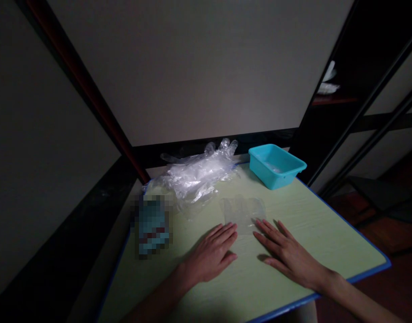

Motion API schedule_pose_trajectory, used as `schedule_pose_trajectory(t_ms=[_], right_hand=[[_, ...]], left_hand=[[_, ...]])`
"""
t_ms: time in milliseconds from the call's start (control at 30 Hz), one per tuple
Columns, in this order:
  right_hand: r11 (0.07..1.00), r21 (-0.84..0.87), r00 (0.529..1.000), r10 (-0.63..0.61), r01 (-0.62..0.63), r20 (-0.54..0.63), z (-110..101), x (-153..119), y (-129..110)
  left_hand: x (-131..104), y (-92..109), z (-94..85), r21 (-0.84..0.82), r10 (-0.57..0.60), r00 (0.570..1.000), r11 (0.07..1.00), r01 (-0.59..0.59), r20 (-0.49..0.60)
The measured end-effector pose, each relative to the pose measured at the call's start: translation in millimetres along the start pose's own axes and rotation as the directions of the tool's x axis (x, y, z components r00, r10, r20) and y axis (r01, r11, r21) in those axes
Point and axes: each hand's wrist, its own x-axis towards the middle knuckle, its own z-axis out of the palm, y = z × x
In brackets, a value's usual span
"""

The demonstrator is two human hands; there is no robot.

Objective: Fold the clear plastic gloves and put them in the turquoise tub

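My landmark is the bright blue plastic tub with sloping sides (276,178), which sits on the pale green surface with a blue edge (320,231). Nearer to me than the tub, and to its left, lies a flat, thin, see-through plastic glove (244,214). It is hard to see, because the green shows through it.

My left grip (212,255) is nearer to me than the tub and well to its left. It is flat and wide, palm down, with the fingers close together and the thumb sticking out. My right grip (291,258) is on the near side of the tub, flat and wide too, with its fingers spread apart more. Both have fingertips at the near part of the glove, one on each side. Neither one is pinching anything. I cannot tell if they press down.

Left of the tub is a big, shiny heap of crumpled clear plastic gloves (201,172). Some of their fingers stick up. Farther left of the tub, and closer to me, is a blurry blue-green thing with a dark red band (154,226). I cannot tell what it is. Something clear (273,167) lies inside the tub.
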Motion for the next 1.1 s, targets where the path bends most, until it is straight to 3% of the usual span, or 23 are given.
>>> schedule_pose_trajectory(t_ms=[400, 867, 1000, 1100], right_hand=[[0.995, -0.051, 0.996, 0.084, -0.084, 0.005, -2, -24, 15], [0.987, 0.104, 0.986, 0.132, -0.122, -0.099, 2, -35, 27], [0.969, 0.237, 0.991, 0.092, -0.067, -0.095, -7, -31, 33], [0.883, 0.464, 0.986, 0.136, -0.077, -0.095, -13, -25, 38]], left_hand=[[0, -1, -1.5, -0.004, 0.004, 1.000, 1.000, -0.004, 0.004], [0, -2, 0.4, -0.046, 0.007, 1.000, 0.999, -0.007, -0.009], [-3, -3, 1.8, -0.068, -0.004, 0.999, 0.998, 0.001, -0.044], [1, -3, -1.9, -0.088, -0.031, 0.995, 0.996, 0.022, -0.100]])
